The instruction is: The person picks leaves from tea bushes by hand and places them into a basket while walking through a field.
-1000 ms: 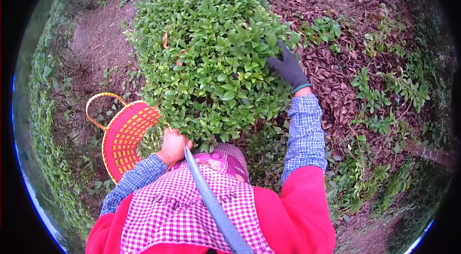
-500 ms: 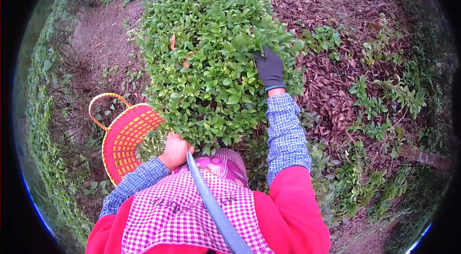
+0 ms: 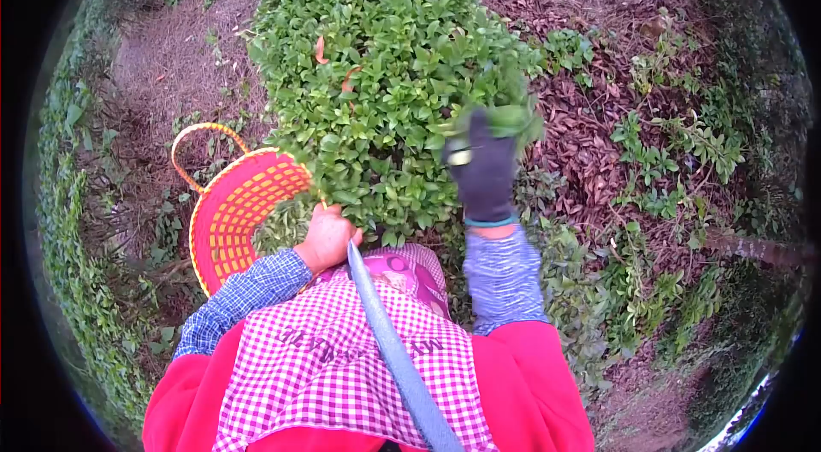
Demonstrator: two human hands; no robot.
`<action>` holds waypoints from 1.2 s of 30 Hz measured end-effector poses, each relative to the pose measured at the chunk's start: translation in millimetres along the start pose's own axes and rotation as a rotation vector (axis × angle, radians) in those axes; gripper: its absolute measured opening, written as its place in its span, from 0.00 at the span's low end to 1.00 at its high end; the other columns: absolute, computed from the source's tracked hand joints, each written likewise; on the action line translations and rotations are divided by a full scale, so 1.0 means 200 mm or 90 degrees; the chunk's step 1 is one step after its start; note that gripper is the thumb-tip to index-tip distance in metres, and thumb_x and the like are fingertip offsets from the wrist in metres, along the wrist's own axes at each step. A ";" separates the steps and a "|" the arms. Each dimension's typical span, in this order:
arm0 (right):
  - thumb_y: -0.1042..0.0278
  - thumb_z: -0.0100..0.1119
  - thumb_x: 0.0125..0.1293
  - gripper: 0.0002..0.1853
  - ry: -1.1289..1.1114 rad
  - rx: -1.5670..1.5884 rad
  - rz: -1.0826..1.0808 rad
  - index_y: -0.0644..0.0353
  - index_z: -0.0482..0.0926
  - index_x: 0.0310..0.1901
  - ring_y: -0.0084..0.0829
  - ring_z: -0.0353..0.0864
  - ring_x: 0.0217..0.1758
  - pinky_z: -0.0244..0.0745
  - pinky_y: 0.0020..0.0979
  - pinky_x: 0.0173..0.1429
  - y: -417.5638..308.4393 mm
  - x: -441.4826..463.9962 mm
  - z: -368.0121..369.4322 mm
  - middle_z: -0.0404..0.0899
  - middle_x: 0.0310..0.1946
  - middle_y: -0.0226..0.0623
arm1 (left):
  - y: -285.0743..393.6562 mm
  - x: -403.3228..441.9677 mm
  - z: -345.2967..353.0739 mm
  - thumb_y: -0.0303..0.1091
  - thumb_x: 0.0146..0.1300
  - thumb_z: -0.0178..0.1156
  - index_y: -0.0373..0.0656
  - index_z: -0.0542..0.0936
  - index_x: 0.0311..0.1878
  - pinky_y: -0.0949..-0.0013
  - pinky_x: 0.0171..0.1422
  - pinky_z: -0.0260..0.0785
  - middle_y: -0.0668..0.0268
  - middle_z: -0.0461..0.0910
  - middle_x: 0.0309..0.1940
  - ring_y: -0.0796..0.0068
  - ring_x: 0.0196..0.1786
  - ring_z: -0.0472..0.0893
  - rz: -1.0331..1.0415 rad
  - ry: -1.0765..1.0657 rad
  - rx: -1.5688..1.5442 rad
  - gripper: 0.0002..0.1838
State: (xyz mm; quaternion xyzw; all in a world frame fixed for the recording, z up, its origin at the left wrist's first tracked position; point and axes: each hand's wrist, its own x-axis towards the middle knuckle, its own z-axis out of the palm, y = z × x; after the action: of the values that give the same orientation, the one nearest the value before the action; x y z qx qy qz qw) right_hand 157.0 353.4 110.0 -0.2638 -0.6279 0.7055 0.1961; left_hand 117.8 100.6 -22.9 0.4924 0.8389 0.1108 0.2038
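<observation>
My left hand [image 3: 329,238], bare, is closed at the near right edge of a pink and yellow woven basket [image 3: 224,230], gripping its rim. The basket leans open toward me with leafy cuttings [image 3: 286,228] inside. My right hand [image 3: 483,171], in a dark glove, is closed around a bunch of green leaves [image 3: 517,123], blurred by motion. Just beyond it stands a dense leafy bush [image 3: 376,84], and the right hand is over its near right side. The far ends of the right fingers are partly hidden by leaves.
A grey band [image 3: 393,358] runs diagonally over my checked apron [image 3: 291,384]. Brown dead leaves [image 3: 581,144] and low green weeds [image 3: 650,165] cover the ground to the right. Dry, bare-looking soil [image 3: 184,50] and climbing vines lie to the left.
My right hand has pulled back from the bush toward me, now with leaves in its grip. The left hand still holds the basket, which appears slightly shifted in view.
</observation>
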 end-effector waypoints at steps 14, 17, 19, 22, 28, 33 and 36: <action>0.70 0.56 0.59 0.17 0.134 -0.481 -0.076 0.62 0.74 0.50 0.32 0.76 0.27 0.72 0.33 0.34 0.61 -0.13 -0.13 0.76 0.27 0.39 | -0.07 -0.13 0.03 0.43 0.52 0.55 0.48 0.77 0.10 0.59 0.42 0.60 0.66 0.73 0.11 0.66 0.31 0.72 0.009 -0.014 -0.003 0.18; 0.64 0.59 0.58 0.18 0.127 -0.485 0.008 0.62 0.74 0.50 0.31 0.75 0.23 0.71 0.34 0.32 0.50 0.02 -0.09 0.75 0.21 0.36 | -0.05 -0.11 0.04 0.43 0.52 0.55 0.48 0.77 0.10 0.59 0.41 0.60 0.66 0.74 0.12 0.66 0.31 0.72 0.017 -0.005 -0.001 0.17; 0.61 0.60 0.58 0.19 0.074 -0.548 -0.021 0.62 0.75 0.49 0.31 0.74 0.21 0.71 0.34 0.31 0.57 0.14 -0.06 0.73 0.18 0.35 | -0.05 -0.10 0.04 0.43 0.51 0.55 0.48 0.77 0.11 0.59 0.41 0.60 0.66 0.74 0.12 0.66 0.31 0.72 0.009 -0.013 0.005 0.17; 0.59 0.55 0.62 0.13 0.040 -0.667 -0.284 0.62 0.77 0.32 0.29 0.68 0.18 0.65 0.33 0.27 0.75 0.24 -0.04 0.69 0.15 0.33 | -0.06 -0.09 0.04 0.41 0.51 0.55 0.47 0.76 0.10 0.59 0.42 0.59 0.65 0.74 0.11 0.64 0.31 0.72 0.003 -0.020 -0.003 0.17; 0.61 0.54 0.64 0.12 0.067 -0.062 0.000 0.61 0.75 0.28 0.17 0.63 0.17 0.55 0.21 0.20 0.42 -0.03 -0.09 0.66 0.15 0.25 | -0.07 -0.06 0.06 0.43 0.46 0.57 0.48 0.76 0.09 0.58 0.39 0.60 0.64 0.74 0.11 0.63 0.28 0.73 -0.006 -0.007 -0.018 0.15; 0.61 0.58 0.62 0.20 0.120 -0.821 -0.206 0.65 0.73 0.51 0.21 0.70 0.22 0.62 0.23 0.23 0.58 0.29 -0.43 0.74 0.24 0.32 | -0.06 -0.03 0.04 0.43 0.47 0.56 0.47 0.76 0.10 0.58 0.40 0.61 0.63 0.73 0.11 0.62 0.29 0.74 -0.025 -0.050 -0.020 0.16; 0.52 0.61 0.58 0.28 0.110 -0.346 -0.019 0.66 0.72 0.53 0.33 0.81 0.35 0.74 0.32 0.42 0.60 0.51 -0.39 0.81 0.31 0.38 | -0.06 -0.04 0.04 0.43 0.48 0.56 0.46 0.76 0.10 0.57 0.41 0.62 0.62 0.73 0.12 0.62 0.28 0.74 -0.046 -0.066 -0.012 0.16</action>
State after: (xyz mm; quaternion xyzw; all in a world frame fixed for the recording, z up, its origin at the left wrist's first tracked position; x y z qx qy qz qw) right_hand 132.6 459.6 -27.8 -0.3562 -0.7788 0.4834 0.1814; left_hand 115.9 87.2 -31.7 0.4648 0.8433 0.0858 0.2558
